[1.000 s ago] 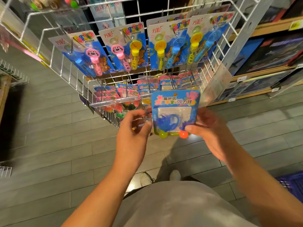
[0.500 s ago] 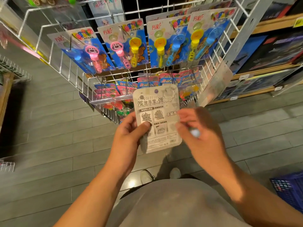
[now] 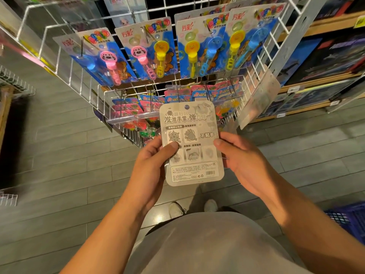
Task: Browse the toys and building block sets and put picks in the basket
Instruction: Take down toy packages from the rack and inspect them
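Observation:
A toy blister card (image 3: 192, 145) is held upright in front of me with its grey printed back facing me. My left hand (image 3: 152, 165) grips its left edge, thumb on the back of the card. My right hand (image 3: 243, 161) holds the right edge, thumb on the card face. A corner of the blue shopping basket (image 3: 349, 220) shows on the floor at the lower right, beside my right forearm.
A white wire display rack (image 3: 65, 62) stands ahead, hung with bubble wand packs (image 3: 156, 52) above and pink and blue toy cards (image 3: 126, 107) below. Wooden shelves with boxed sets (image 3: 325, 62) run along the right. Grey tile floor lies below, with my shoes (image 3: 175, 210) visible.
The card was turned from its blue front to its grey back. It now sits squarely between both hands, and my right hand has shifted to the card's right edge.

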